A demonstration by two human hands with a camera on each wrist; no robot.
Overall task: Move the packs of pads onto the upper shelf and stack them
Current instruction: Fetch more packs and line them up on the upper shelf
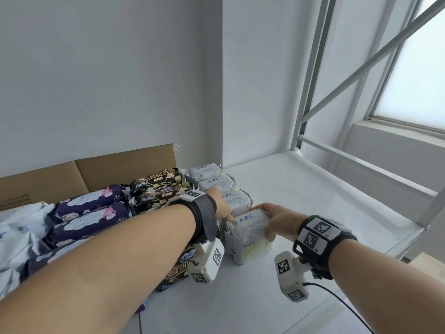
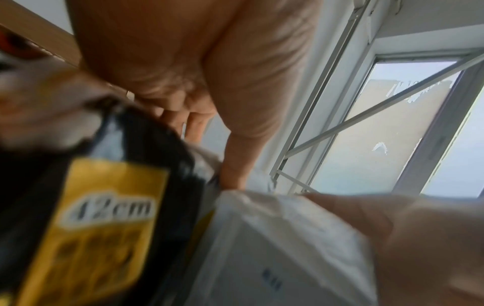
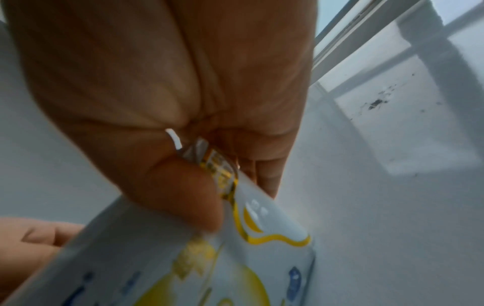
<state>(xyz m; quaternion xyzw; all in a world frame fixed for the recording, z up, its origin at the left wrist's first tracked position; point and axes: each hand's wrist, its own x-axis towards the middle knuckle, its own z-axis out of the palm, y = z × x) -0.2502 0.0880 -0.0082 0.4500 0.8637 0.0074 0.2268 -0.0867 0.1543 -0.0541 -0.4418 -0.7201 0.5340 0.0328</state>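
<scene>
Two bare forearms reach in from the bottom of the head view toward a white shelf (image 1: 301, 189) set in the corner of white walls. Each wrist wears a black strap carrying a small white camera with black-and-white square markers.

At lower centre of the frame, the right hand (image 1: 277, 221) grips the right end of a white pack of pads (image 1: 248, 233) printed "ABC" in blue. In the right wrist view its thumb and fingers (image 3: 264, 176) are curled round a yellow-edged corner of that pack. The pack stands on the shelf, tilted a little.

The left hand (image 1: 220, 204) reaches over the pack's left end, its fingers straight and pointing down between this pack and the next white pack behind it. Whether those fingers press the pack or merely touch it cannot be told.

Behind, toward the frame's centre, three more white ABC packs (image 1: 218, 183) stand in a row running to the wall. Left of them lie black floral packs (image 1: 159, 182), then dark purple packs (image 1: 89, 201), then pale packs at the left edge. A brown cardboard box flap (image 1: 96, 169) rises behind them. A grey metal frame (image 1: 361, 59) and a frosted window (image 1: 419, 75) fill the upper right.
</scene>
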